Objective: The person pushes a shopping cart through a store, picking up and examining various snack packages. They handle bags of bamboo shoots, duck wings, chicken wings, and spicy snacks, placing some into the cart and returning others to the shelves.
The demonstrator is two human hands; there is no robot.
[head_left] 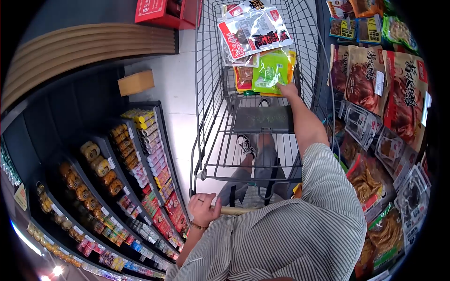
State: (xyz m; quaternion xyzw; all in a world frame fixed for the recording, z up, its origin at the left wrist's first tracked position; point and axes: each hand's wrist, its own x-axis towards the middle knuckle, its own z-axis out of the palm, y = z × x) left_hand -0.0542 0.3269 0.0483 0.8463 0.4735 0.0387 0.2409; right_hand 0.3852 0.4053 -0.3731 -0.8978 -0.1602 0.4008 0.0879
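Observation:
My right hand reaches into the shopping cart, its fingers closed on the lower right corner of a bright green food packet. Under and beside this packet lie a yellow-edged packet and a red-and-brown packet. Farther forward in the cart are several white packets with red and black print, a shiny white packet on top. My left hand, with a ring and a bead bracelet, is curled round the left end of the cart's pale handle.
Dark shelves with rows of jars and small packs run along my left. At my right, close to the cart, hang and lie large brown food bags and clear packs. A red box and a cardboard-coloured block stand at the front left.

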